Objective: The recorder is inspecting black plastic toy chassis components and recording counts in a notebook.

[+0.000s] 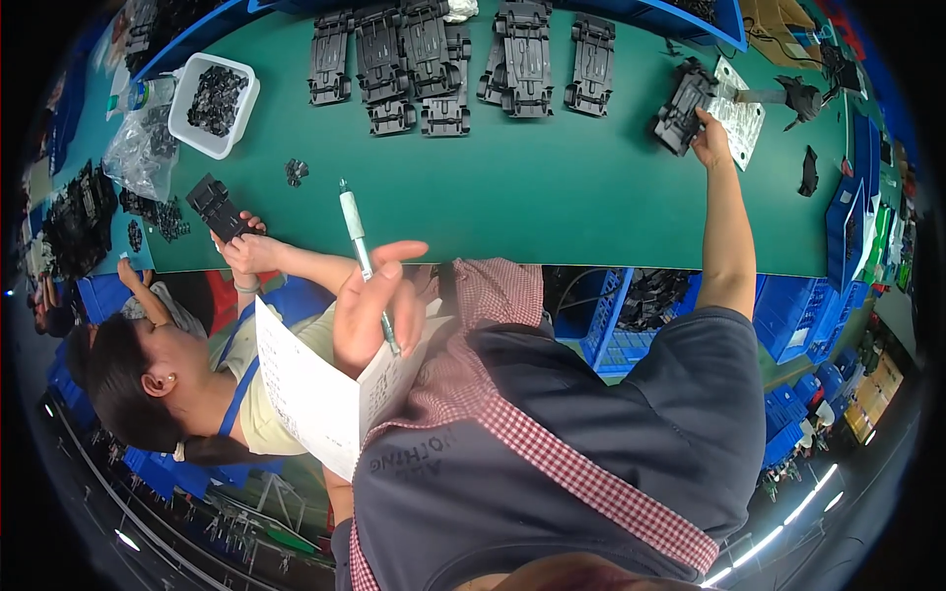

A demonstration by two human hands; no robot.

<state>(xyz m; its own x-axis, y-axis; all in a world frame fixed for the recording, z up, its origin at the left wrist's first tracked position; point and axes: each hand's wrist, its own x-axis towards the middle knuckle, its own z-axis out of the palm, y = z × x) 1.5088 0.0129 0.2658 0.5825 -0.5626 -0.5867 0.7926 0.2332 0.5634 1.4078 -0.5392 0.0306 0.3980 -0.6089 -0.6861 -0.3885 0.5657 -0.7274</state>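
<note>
My right hand (712,140) reaches across the bench at the right. Its fingers grip the near edge of a black plastic toy-car chassis (680,110), beside a pale metal plate with holes (739,123). Close to my chest, my left hand (372,313) is closed around a white and green pen (354,222), which slants through the fingers. A folded sheet of written paper (320,394) lies against that hand and hides the forearm; whether the fingers also grip the paper I cannot tell. Further chassis (526,64) lie in stacked groups at the far side.
At the left a co-worker (148,384) holds another black chassis (219,207). A white tub of small black parts (214,105) stands near a clear plastic bag (143,148). A small heap of parts (296,172) lies on the green bench (552,197). Blue crates (788,315) stand below.
</note>
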